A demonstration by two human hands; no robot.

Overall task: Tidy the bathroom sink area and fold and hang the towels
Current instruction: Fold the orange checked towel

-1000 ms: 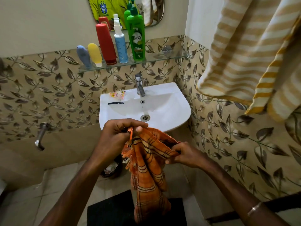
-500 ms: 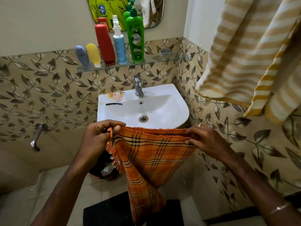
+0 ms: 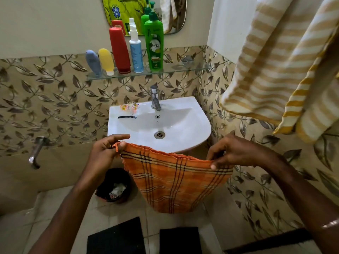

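Note:
An orange checked towel (image 3: 176,180) hangs stretched between both hands in front of the white sink (image 3: 185,142). My left hand (image 3: 104,153) pinches its left top corner, and my right hand (image 3: 233,153) pinches the right top corner. The towel's lower part droops in a folded loop above the floor. A yellow and white striped towel (image 3: 275,66) hangs at the upper right. On the sink's left rim lie small sachets (image 3: 129,107) and a thin black strip (image 3: 127,117).
A glass shelf (image 3: 183,70) above the tap (image 3: 155,99) carries several bottles, among them a green pump bottle (image 3: 154,44) and a red bottle (image 3: 119,50). A black bin (image 3: 114,185) with rubbish stands under the sink. Two black mats (image 3: 117,239) lie on the floor. A wall tap (image 3: 37,149) juts out at left.
The hands have moved apart and spread the bunched orange towel out wide. The right hand has slid further right along its top edge, and the hanging tail has risen.

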